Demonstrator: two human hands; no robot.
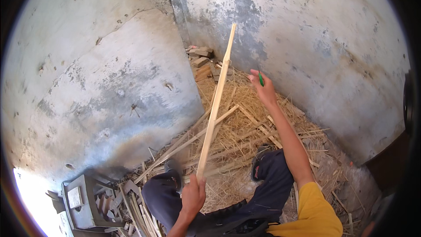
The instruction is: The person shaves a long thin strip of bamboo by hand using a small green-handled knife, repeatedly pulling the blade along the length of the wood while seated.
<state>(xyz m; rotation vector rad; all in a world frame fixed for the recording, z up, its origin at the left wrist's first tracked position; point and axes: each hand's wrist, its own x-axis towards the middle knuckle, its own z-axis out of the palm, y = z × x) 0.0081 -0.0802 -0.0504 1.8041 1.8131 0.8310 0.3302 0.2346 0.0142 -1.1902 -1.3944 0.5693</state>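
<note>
My left hand [193,196] is closed round the lower end of a long pale bamboo strip [213,116]. The strip slants up and away, with a thicker joint near its far end and a narrower tip beyond that. Out to the right, my right hand [264,87] is closed on a small green-handled tool [261,79]. A thin dark part sticks up from the tool, too small to make out clearly. Strip and tool are apart. Below both hands, a heap of straw-coloured shavings [245,94] covers the floor between my feet and the walls.
Several loose strips [188,138] lie across the shavings. A grey metal frame [81,206] with wood scraps stands at the lower left, beside bundled strips [147,215]. Bricks [201,57] are piled in the corner where two peeling walls meet. Something dark [388,160] stands at the right edge.
</note>
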